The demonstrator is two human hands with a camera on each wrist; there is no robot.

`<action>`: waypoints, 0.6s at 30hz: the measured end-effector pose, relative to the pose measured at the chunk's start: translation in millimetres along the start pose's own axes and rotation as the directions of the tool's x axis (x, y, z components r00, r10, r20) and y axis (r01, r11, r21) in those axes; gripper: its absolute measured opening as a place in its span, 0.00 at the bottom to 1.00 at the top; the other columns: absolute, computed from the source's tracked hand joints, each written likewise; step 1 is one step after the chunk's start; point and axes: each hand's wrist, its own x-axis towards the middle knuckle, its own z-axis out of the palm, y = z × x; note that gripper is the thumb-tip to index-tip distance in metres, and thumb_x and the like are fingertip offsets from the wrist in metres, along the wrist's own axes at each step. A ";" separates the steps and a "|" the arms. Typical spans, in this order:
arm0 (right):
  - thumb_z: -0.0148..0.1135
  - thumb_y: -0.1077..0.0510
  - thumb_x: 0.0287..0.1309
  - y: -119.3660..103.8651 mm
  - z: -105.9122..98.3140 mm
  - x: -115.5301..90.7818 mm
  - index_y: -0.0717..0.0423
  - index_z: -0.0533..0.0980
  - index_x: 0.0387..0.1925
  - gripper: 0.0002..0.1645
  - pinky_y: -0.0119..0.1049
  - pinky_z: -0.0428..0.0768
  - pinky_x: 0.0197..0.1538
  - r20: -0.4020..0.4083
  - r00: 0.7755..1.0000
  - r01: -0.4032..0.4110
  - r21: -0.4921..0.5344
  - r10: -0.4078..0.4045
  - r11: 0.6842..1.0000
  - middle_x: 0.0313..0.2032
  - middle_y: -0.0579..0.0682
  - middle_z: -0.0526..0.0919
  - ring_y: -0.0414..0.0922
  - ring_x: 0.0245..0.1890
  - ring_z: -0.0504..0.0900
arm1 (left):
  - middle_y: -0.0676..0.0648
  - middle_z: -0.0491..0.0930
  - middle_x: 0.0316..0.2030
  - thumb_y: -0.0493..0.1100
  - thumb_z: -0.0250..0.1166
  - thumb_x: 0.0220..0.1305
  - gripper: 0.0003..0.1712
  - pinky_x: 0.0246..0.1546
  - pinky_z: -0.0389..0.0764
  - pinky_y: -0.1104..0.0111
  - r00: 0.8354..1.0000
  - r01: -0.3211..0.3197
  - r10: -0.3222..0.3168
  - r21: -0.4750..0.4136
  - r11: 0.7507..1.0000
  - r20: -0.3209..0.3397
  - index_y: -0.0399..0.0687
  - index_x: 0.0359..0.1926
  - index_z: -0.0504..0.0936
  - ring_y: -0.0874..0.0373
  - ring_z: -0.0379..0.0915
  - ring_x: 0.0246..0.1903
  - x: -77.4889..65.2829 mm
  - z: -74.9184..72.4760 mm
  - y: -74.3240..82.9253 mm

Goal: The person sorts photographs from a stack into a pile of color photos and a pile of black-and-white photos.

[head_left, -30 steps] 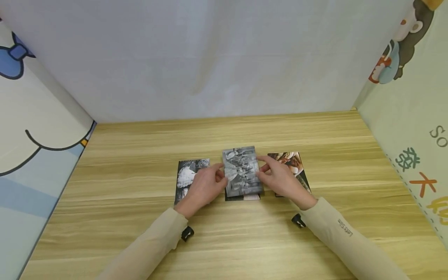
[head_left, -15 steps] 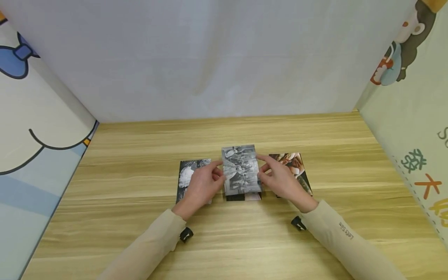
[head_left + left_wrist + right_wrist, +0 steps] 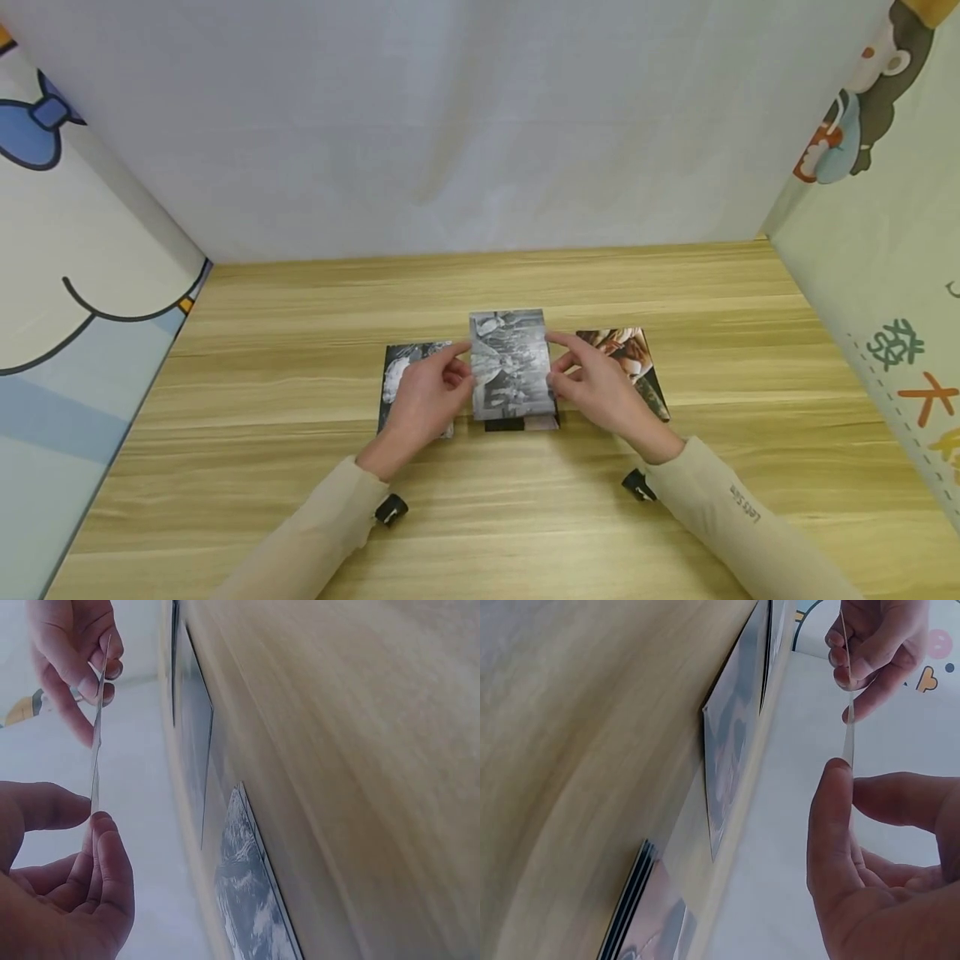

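Note:
Between my hands a black-and-white photo card (image 3: 512, 365) hangs above the table. My left hand (image 3: 423, 396) pinches its left edge between thumb and fingers. On the opposite edge, my right hand (image 3: 600, 383) holds it the same way. Seen edge-on in the left wrist view, the held card (image 3: 97, 750) is thin and well off the tabletop. Below it lies a middle card (image 3: 525, 424), mostly covered in the head view. A second black-and-white card (image 3: 396, 379) lies under my left hand, and a coloured picture card (image 3: 633, 354) lies by my right hand.
The wood-grain table (image 3: 480, 517) runs back to a pale cloth wall (image 3: 480, 125). Printed cartoon panels stand at the left (image 3: 112, 250) and right. In the right wrist view, the nearest cards form a small stack (image 3: 641, 915) with layered edges.
The held card and my left hand have shifted slightly left, and the card a little away from me. Both hands keep hold of it. The cards on the table stay put.

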 end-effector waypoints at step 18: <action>0.59 0.63 0.71 -12.4 8.3 -3.6 0.58 0.64 0.76 0.34 0.41 0.85 0.36 0.004 0.999 0.042 0.039 -0.042 0.998 0.43 0.55 0.84 0.49 0.36 0.88 | 0.47 0.85 0.37 0.32 0.68 0.63 0.28 0.39 0.85 0.64 0.999 -0.018 0.017 -0.050 0.999 -0.029 0.36 0.65 0.79 0.57 0.82 0.35 -12.9 -13.9 -5.8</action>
